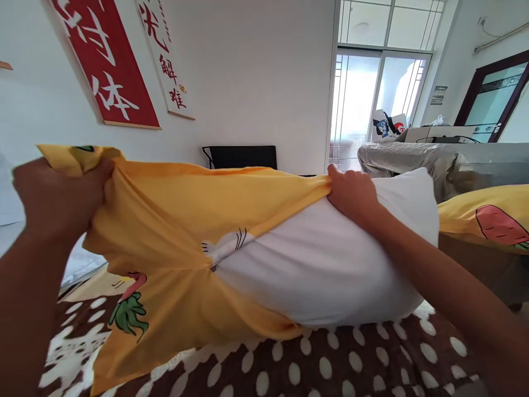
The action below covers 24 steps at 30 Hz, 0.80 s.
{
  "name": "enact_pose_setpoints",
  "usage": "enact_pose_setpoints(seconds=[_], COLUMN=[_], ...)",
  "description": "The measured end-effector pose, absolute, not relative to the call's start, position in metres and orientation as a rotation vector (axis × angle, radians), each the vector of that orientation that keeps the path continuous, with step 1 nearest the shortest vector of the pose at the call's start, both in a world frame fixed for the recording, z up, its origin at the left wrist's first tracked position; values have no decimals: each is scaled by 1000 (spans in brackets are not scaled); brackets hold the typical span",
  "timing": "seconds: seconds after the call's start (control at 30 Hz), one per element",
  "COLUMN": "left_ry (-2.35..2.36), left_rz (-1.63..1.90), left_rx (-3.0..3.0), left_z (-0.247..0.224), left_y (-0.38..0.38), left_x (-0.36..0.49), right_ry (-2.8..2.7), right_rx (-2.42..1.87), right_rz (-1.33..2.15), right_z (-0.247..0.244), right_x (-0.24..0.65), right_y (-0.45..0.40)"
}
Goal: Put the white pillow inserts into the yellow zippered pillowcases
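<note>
A yellow pillowcase [177, 209] with a carrot print is stretched across the view, partly around a white pillow [326, 264]. My left hand [61, 193] is closed on the bunched upper left corner of the case. On the right, my right hand [351, 193] grips the edge of the case's opening, over the top of the pillow. The pillow's right half sticks out bare, while its left end is hidden inside the yellow cloth. The lower left corner of the case hangs loose over the bed.
Below lies a brown blanket [293, 375] with white dots. Another yellow carrot-print pillow [491, 215] is at the right, near plastic-covered furniture [413, 157]. Behind stand a black chair back [243, 156] and a glass door [357, 94]. Red and white scrolls hang on the wall.
</note>
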<state>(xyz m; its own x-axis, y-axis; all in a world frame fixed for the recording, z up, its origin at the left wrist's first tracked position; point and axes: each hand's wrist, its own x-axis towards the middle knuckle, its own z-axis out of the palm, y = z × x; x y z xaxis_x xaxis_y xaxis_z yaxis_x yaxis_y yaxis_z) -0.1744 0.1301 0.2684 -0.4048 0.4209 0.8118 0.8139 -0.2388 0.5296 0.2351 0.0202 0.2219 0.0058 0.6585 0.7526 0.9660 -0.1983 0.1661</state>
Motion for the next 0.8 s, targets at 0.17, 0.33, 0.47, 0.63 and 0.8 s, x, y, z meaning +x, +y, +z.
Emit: enact_pose_setpoints(seconds=[0.17, 0.33, 0.47, 0.63, 0.8], left_ry=[-1589, -669, -851, -1032, -1169], left_rz=[-1431, -904, -852, -1005, -1014], left_rx=[-1445, -2255, -2363, -2375, -2453], left_z=[188, 108, 86, 74, 61], left_y=[87, 23, 33, 74, 97], left_x=[-130, -27, 41, 52, 42], right_ry=[-1832, -1888, -1839, -1987, -2323], right_rx=[-1869, -1856, -1640, -1030, -984], right_rz=[-900, -914, -1102, -1463, -1438], right_z=[183, 179, 184, 180, 156], right_x=[221, 218, 225, 226, 213], right_y=[65, 92, 84, 65, 70])
